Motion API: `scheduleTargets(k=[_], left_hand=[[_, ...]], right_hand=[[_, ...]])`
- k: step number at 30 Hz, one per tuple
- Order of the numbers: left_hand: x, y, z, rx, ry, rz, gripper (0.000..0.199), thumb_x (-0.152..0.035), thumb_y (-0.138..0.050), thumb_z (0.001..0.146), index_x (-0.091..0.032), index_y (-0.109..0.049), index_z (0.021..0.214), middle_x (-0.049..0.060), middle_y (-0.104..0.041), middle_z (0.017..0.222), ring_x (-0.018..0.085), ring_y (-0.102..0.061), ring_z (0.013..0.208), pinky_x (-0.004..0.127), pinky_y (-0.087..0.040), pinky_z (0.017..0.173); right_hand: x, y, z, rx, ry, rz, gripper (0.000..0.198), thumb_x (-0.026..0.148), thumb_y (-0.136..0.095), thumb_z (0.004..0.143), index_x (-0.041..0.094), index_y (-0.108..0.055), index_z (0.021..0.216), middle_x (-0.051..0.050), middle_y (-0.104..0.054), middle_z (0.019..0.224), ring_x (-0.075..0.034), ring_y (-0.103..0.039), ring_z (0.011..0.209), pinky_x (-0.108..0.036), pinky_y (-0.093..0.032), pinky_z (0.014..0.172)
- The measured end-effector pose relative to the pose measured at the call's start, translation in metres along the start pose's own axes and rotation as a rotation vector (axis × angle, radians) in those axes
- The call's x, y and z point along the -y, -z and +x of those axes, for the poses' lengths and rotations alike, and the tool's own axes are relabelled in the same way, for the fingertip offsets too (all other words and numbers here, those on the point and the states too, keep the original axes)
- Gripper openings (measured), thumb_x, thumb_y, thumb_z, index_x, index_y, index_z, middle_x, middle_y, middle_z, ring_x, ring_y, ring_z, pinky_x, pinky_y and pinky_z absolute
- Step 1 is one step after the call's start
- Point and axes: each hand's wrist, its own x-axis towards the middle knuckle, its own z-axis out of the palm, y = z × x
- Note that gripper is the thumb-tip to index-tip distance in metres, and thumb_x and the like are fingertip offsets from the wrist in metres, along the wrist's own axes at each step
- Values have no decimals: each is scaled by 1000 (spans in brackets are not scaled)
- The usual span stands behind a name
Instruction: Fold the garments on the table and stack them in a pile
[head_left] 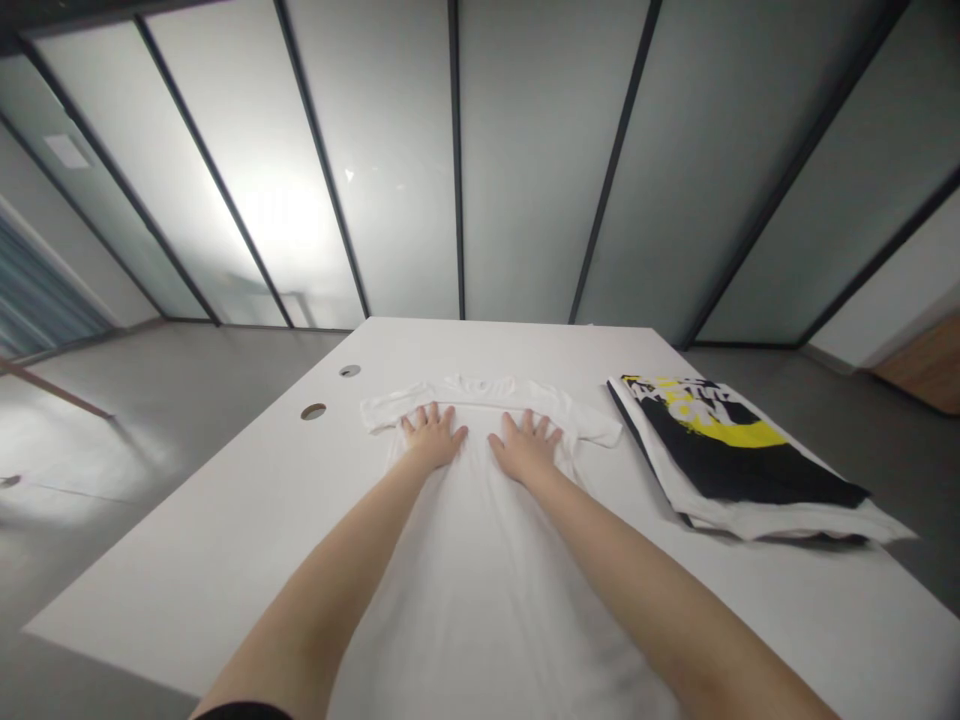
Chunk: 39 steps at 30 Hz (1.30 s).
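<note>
A white short-sleeved T-shirt (pixel 480 540) lies spread out on the white table, its neckline toward the far side and its sleeves out to both sides. My left hand (pixel 432 437) rests on the upper left of the chest with fingers spread. On the upper right of the chest, my right hand (pixel 525 445) lies flat, fingers apart. Both palms press on the cloth and neither hand grasps it. A crease runs across the shirt just beyond my fingertips. The hem is out of sight near the bottom of the view.
To the right, a stack of folded shirts (pixel 742 450) in black, white and yellow lies near the edge of the white table (pixel 247 510). Two round holes (pixel 313 411) pierce the tabletop at left. Frosted glass panels (pixel 525 150) stand behind it.
</note>
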Motion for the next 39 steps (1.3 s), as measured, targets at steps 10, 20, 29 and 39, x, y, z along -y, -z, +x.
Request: scheduleTargets(k=[10, 20, 29, 39], left_hand=[[24, -2, 26, -281, -79, -117, 41, -40, -40, 107, -22, -67, 133, 12, -65, 144, 29, -55, 137, 49, -38, 118], [34, 11, -14, -340, -33, -132, 37, -34, -40, 107, -20, -73, 115, 10, -75, 123, 29, -67, 115, 42, -48, 105], [34, -6, -37, -233, -36, -21, 46, -45, -41, 108, -21, -61, 141, 16, -52, 157, 35, -46, 146, 50, -39, 117], [18, -1, -60, -163, -101, 15, 50, -47, -36, 109, -24, -56, 149, 13, -46, 165, 34, -41, 152, 52, -34, 122]], right_hand=[[-29, -5, 39, -343, 123, 332, 48, 44, -48, 102, 19, -66, 138, -17, -57, 152, -34, -44, 147, -51, -26, 124], [-71, 2, 22, -405, 117, 318, 39, 35, -44, 102, 17, -72, 123, -15, -71, 121, -28, -64, 108, -38, -46, 101], [-58, -3, -6, -188, 141, -13, 53, 45, -42, 106, 25, -54, 154, -17, -45, 162, -37, -44, 145, -50, -32, 117], [-60, -1, -20, -37, 127, -17, 58, 54, -44, 106, 31, -46, 160, -16, -36, 169, -41, -38, 151, -56, -27, 120]])
